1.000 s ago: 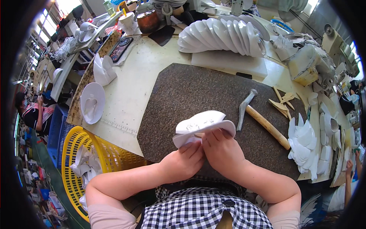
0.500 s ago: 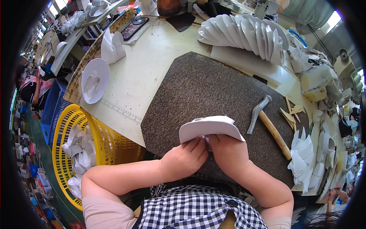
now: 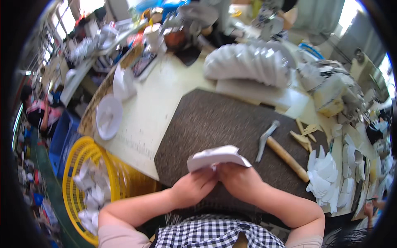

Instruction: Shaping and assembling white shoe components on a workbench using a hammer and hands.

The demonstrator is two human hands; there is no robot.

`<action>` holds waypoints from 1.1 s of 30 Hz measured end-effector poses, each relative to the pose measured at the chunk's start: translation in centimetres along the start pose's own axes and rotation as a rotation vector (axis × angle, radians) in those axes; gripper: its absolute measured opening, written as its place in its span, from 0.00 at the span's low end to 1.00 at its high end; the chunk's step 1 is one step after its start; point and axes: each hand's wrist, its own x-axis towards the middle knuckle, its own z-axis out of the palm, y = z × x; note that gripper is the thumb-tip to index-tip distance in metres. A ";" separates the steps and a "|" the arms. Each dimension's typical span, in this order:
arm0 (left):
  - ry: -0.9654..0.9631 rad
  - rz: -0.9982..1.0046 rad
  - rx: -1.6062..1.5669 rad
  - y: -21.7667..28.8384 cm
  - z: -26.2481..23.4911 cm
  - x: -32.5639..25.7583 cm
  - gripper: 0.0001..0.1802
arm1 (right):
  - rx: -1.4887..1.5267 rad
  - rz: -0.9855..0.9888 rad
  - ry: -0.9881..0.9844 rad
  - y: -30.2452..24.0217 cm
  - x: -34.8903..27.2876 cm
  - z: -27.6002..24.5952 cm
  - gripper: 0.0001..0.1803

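Observation:
Both hands grip one white curved piece (image 3: pixel 216 156) of stiff sheet material just above the near edge of a dark speckled work mat (image 3: pixel 215 120). My left hand (image 3: pixel 193 186) pinches its lower left edge. My right hand (image 3: pixel 237 178) pinches the lower right edge, and the two hands touch each other under the piece. The fingertips are hidden behind the sheet. A hammer (image 3: pixel 279 148) with a wooden handle and metal head lies on the mat to the right of my right hand.
A yellow mesh basket (image 3: pixel 89 190) with several white pieces stands at the lower left. A fanned row of white pieces (image 3: pixel 248 62) lies beyond the mat. More white cut pieces (image 3: pixel 326 173) are stacked at the right edge. A person sits at far left (image 3: pixel 39 113).
The view has shifted slightly. Both hands stay closed on the white piece, which has been turned and lowered toward the mat's near edge. The hammer has not moved on the mat.

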 end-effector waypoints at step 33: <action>0.153 -0.791 -1.256 -1.7 -3.4 10.1 0.06 | 1.743 0.293 0.432 3.4 -4.9 1.3 0.19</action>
